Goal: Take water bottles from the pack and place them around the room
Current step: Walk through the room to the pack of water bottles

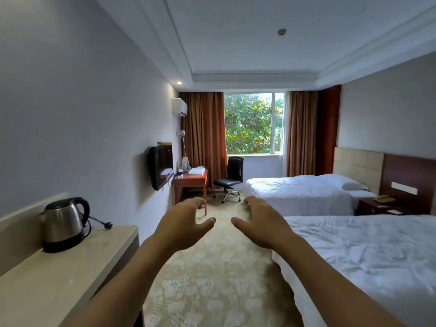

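Both my arms stretch forward at chest height over the patterned carpet. My left hand (186,223) is open, palm down, fingers spread and curled slightly, holding nothing. My right hand (258,221) mirrors it a short gap to the right, also open and holding nothing. No water bottle and no bottle pack shows anywhere in the head view.
A steel kettle (63,223) stands on a pale counter (59,274) at my left. Two white beds (368,253) line the right wall, with a nightstand (377,205) between them. A wooden desk (191,179) and black office chair (230,178) stand by the window; a TV (160,166) hangs on the left wall.
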`<state>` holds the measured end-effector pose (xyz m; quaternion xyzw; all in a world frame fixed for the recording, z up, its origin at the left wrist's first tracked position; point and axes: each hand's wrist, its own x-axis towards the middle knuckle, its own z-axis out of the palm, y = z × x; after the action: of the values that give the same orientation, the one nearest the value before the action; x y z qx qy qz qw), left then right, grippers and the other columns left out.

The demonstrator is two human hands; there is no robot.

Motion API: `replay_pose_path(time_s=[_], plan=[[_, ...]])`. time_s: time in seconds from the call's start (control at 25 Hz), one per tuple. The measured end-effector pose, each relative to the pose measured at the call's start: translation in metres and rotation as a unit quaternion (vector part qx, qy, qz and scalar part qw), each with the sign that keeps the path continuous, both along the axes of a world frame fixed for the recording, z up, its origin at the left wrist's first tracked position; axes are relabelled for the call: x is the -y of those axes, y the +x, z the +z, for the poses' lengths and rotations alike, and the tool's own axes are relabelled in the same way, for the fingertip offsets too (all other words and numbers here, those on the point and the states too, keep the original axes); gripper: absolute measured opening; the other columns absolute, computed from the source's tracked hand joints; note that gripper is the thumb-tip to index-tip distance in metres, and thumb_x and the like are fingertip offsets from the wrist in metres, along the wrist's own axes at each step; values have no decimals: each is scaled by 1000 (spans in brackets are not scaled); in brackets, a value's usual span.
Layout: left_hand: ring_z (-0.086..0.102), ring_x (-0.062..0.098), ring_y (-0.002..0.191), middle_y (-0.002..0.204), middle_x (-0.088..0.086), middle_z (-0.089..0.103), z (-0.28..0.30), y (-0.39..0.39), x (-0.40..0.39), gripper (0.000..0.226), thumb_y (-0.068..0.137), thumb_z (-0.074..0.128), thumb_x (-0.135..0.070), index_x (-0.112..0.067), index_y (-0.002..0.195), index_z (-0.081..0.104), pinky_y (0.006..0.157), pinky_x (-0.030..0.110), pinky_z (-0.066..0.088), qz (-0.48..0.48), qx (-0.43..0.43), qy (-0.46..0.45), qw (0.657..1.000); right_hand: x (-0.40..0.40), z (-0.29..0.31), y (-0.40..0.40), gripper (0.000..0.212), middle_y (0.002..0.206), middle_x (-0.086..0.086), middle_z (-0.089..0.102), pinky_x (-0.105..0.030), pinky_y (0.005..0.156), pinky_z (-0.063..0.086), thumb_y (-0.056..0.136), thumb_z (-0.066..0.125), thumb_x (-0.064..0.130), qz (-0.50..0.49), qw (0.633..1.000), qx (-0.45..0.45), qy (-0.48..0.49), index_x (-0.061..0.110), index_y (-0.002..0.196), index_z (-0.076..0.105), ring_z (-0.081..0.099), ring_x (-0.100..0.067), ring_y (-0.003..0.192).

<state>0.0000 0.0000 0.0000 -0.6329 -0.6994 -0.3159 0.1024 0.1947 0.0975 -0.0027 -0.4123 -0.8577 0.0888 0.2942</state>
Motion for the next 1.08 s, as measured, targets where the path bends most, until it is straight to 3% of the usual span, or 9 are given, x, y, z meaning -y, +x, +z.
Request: replay_pose_path(time_s=[0.36,0.56,0.8,1.08], plan=[[54,4,95,123,-6,69,-9,-101,-203,57,84,65,-56,-24,131,57,74,22,45,23,44,6,999,-199,8,-89,75,149,-2,47,-41,98,49,84,59,60,18,1000,1,1,22,146,40,53,-22,124],[57,5,96,123,-5,69,-23,-177,-340,55,84,67,-55,-26,129,58,82,27,54,-1,49,5,999,-327,-1,-160,72,146,-2,50,-31,88,44,82,61,59,29,999,-11,-23,23,142,44,52,-20,122],[58,5,100,125,-4,68,0,-270,-497,57,83,66,-55,-25,131,59,83,26,50,-20,47,27,998,-471,20,-256,73,145,-1,48,-31,86,42,82,58,59,2,1000,6,-13,24,143,40,52,-21,120],[54,3,93,118,-7,68,4,-343,-640,61,82,63,-58,-26,134,56,78,23,47,-21,54,22,998,-614,19,-338,74,150,-1,46,-37,97,47,85,60,56,-2,1000,-1,-12,23,147,38,53,-22,124]])
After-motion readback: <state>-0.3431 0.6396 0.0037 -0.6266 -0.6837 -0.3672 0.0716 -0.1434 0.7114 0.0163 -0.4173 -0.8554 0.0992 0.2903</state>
